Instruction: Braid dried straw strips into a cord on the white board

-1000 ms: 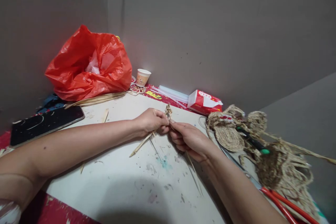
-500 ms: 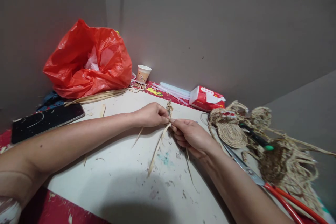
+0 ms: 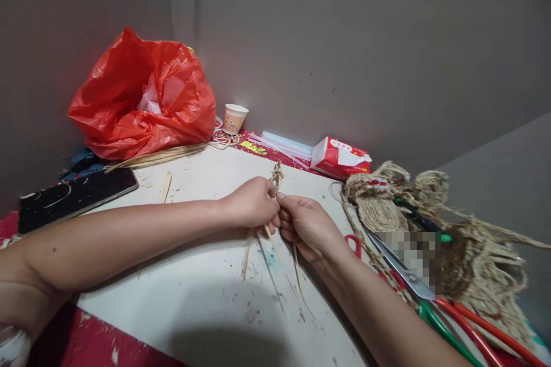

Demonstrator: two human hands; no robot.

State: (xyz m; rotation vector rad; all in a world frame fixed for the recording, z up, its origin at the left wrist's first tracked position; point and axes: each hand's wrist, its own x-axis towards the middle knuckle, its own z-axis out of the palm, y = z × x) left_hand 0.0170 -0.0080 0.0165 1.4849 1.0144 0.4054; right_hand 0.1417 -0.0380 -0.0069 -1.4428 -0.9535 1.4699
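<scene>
My left hand and my right hand meet over the white board, fingers pinched close together. Between them they grip a short, knobbly braid of dry plant fibre, whose upper end pokes out beyond the fingertips. Loose pale strips hang beneath the left fingers, and a thin strand trails below the right hand. The exact crossing of the strips is hidden by my fingers.
At right lie large red-handled shears, green-handled scissors and heaps of braided cord. A red plastic bag, paper cup and tissue pack stand at the back. A phone lies left.
My left hand has shifted slightly down and closed over the pale strip that hung between the hands. The right hand stays at the braid. More of the scissors at right shows.
</scene>
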